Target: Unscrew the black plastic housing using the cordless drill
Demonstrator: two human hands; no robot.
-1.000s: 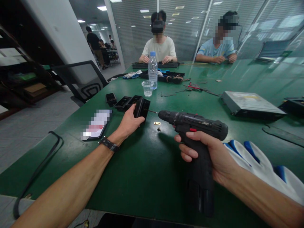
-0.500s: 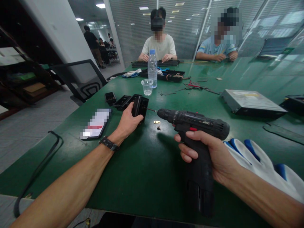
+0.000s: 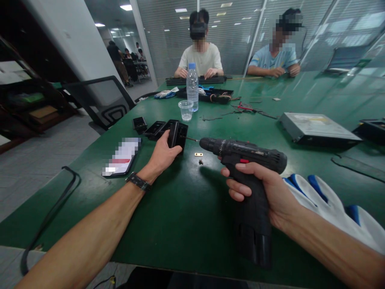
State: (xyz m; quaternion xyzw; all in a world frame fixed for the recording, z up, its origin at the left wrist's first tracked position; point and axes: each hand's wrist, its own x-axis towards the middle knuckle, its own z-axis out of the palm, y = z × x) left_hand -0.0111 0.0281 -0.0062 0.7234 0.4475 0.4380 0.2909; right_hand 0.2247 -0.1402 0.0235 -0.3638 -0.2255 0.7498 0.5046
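Note:
My left hand [image 3: 164,154] is closed on a black plastic housing [image 3: 181,131], tilted up on the green table. In my right hand [image 3: 264,188] is a black cordless drill [image 3: 243,152], its handle wrapped by my fingers. The drill's long thin bit [image 3: 191,139] points left and reaches the housing; whether its tip sits in a screw is hidden. Just below the bit lies a small brass-coloured plate [image 3: 198,154] with two holes. Closer to me is a tiny heap of dark screws [image 3: 201,162]. More black plastic parts [image 3: 155,129] lie behind my left hand.
A phone [image 3: 122,157] lies left of my left hand. A clear cup [image 3: 186,110] and a water bottle [image 3: 192,88] stand beyond the housing. White-blue gloves [image 3: 327,196] lie by my right wrist. A metal-topped box [image 3: 319,130] sits at the right. Two people work across the table.
The drill's rear end and handle have shifted slightly to the left, while its bit stays at the housing. My left hand holds the housing as before.

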